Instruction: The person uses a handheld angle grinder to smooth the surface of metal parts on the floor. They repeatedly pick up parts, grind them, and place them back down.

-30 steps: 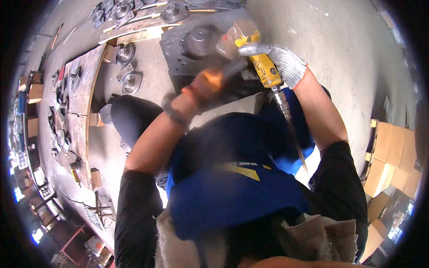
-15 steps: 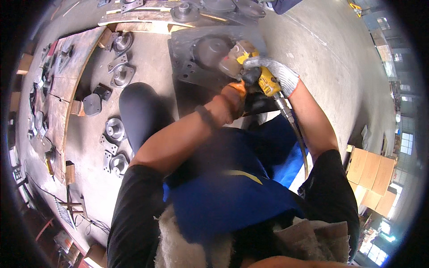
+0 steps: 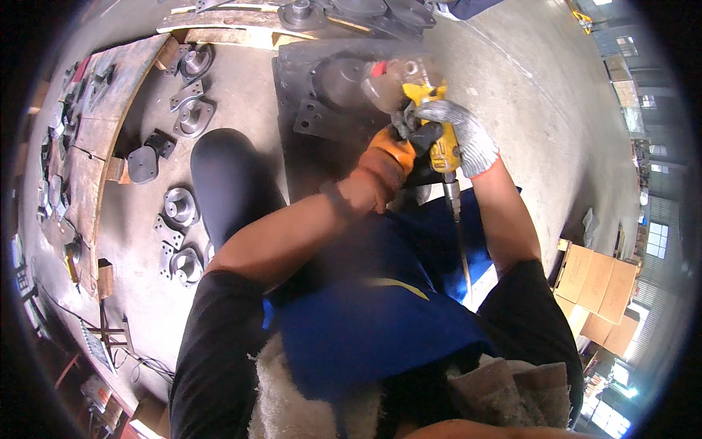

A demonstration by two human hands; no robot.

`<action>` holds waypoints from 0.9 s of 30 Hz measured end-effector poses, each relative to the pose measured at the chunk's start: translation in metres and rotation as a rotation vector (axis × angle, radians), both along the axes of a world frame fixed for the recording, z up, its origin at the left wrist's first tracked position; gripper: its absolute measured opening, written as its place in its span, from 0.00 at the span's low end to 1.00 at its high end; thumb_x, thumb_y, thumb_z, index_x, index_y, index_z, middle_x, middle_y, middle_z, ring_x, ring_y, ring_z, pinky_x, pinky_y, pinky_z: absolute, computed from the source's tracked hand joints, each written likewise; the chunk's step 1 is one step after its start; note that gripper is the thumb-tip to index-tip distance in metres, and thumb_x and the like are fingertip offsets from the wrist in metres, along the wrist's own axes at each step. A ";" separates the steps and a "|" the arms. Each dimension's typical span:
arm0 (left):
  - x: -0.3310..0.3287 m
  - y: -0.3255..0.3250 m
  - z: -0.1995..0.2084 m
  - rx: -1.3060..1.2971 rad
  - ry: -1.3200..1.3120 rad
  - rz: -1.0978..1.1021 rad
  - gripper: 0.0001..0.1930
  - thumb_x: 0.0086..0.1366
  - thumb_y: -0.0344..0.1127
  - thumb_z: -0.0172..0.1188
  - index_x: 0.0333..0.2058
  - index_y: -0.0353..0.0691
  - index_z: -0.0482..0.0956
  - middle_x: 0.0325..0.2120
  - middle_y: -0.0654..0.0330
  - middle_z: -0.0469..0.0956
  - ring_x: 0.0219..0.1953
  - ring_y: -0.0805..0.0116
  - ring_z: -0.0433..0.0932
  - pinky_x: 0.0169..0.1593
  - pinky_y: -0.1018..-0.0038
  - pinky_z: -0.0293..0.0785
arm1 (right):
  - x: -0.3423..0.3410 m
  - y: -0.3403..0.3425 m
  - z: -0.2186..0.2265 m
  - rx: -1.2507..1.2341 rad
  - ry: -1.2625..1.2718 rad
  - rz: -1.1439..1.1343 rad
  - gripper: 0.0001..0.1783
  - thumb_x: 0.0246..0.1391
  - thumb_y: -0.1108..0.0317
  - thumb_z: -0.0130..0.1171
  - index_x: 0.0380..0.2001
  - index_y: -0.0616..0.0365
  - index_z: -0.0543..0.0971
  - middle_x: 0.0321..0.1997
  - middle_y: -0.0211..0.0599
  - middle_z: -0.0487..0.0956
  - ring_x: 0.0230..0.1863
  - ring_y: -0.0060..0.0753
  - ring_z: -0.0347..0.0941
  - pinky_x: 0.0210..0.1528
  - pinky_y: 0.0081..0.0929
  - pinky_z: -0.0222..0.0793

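Observation:
A yellow angle grinder [image 3: 444, 155] hangs between my hands, its head tilted away from me over a dark metal work surface [image 3: 298, 164]. My right hand [image 3: 468, 135], in a white-grey knit glove, is wrapped round its body. My left hand [image 3: 398, 146], in an orange and black glove, is closed at the grinder's left side by the head. A blurred disc on the head lies near a round dark metal part [image 3: 340, 80], and I cannot tell if they touch. Next to the part sits a dark plate with holes [image 3: 314, 118]. From the rear fitting a hose [image 3: 463, 252] runs down toward my lap.
Flanged metal parts [image 3: 194, 117] and hole-drilled plates [image 3: 186, 95] lie on the floor at the left. Beyond them runs a long wooden bench [image 3: 102, 139] with metal pieces on it. At the far side a wooden pallet [image 3: 234, 36] bears more parts. Cardboard boxes [image 3: 596, 282] are stacked at the right.
The grinder has swung more upright, its head moving right and its rear end slightly down. Both hands have shifted with it, and the hose hangs straighter.

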State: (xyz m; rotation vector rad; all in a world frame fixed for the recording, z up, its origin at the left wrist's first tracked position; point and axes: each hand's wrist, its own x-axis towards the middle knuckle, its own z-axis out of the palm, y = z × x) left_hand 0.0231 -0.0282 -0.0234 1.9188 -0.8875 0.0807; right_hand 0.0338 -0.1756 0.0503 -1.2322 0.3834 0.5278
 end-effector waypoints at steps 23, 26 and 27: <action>-0.005 -0.001 -0.070 0.514 -0.056 -0.002 0.23 0.56 0.50 0.59 0.45 0.40 0.73 0.39 0.57 0.77 0.36 0.60 0.78 0.39 0.68 0.74 | 0.022 0.017 -0.021 -0.184 0.078 0.135 0.19 0.46 0.58 0.63 0.39 0.57 0.79 0.34 0.31 0.80 0.33 0.25 0.75 0.36 0.21 0.71; 0.008 -0.011 -0.121 0.603 -0.149 -0.067 0.23 0.59 0.50 0.56 0.49 0.42 0.71 0.44 0.59 0.75 0.40 0.65 0.77 0.41 0.71 0.74 | 0.017 0.023 -0.011 -0.161 0.054 0.129 0.17 0.46 0.59 0.63 0.37 0.59 0.80 0.34 0.33 0.80 0.34 0.25 0.75 0.39 0.22 0.71; 0.008 -0.009 -0.115 0.539 -0.124 -0.081 0.23 0.60 0.49 0.55 0.49 0.42 0.71 0.44 0.60 0.75 0.42 0.65 0.76 0.42 0.72 0.74 | 0.016 0.020 -0.012 -0.191 0.017 0.161 0.17 0.46 0.59 0.63 0.36 0.59 0.80 0.34 0.33 0.80 0.34 0.25 0.75 0.40 0.22 0.71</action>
